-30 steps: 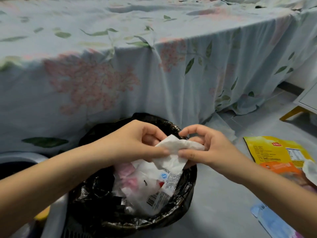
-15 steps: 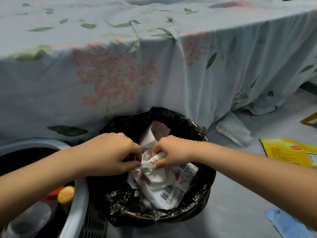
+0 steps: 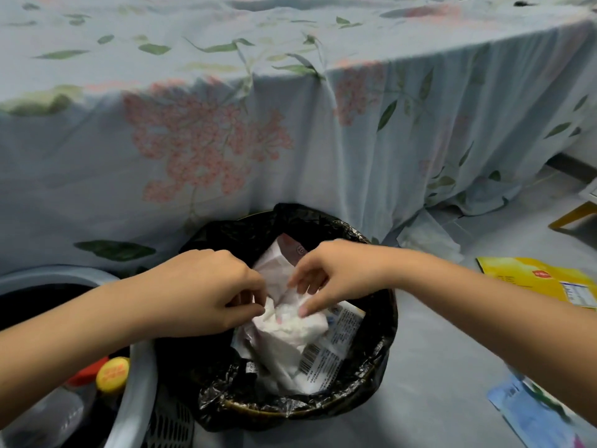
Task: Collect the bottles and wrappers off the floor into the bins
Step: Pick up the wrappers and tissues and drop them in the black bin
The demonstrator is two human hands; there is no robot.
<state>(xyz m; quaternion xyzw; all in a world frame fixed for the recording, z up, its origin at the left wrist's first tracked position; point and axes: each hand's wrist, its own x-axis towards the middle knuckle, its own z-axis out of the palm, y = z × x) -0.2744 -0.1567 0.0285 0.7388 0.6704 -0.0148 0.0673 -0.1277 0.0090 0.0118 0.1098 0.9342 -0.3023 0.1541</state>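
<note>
Scene: A person's two bare hands meet over a black-lined bin (image 3: 381, 360) that stands on a grey floor (image 3: 436, 367) against a bed draped in a pale blue floral sheet (image 3: 226, 140).

Left hand: The left hand (image 3: 206, 292) reaches in from the lower left, its fingers curled down at the edge of a crumpled white tissue (image 3: 290, 321); whether it actually pinches the tissue cannot be told from this angle.

Right hand: The right hand (image 3: 336, 276) comes in from the right with its fingers spread and loosely bent, fingertips (image 3: 303, 310) pressing on top of the crumpled white tissue.

Tissue: It sits inside the bin's mouth, on top of the other waste, directly under both hands.

Bin contents: White plastic wrappers with a printed barcode (image 3: 326, 354) lie beneath the tissue; a pinkish wrapper (image 3: 284, 253) shows at the far side.

Second bin: A grey basket-style bin (image 3: 135, 367) stands just beside the black-lined one, to its left, holding a clear bottle (image 3: 48, 415) and a yellow bottle cap (image 3: 113, 375).

Floor, right: A yellow snack packet (image 3: 529, 279) lies flat well apart from the bin; a blue wrapper (image 3: 533, 412) lies nearer the camera at the lower right edge.

Floor, by the bed: A white tissue or bag (image 3: 429, 240) rests where the sheet meets the floor, to the right of the bin.
</note>
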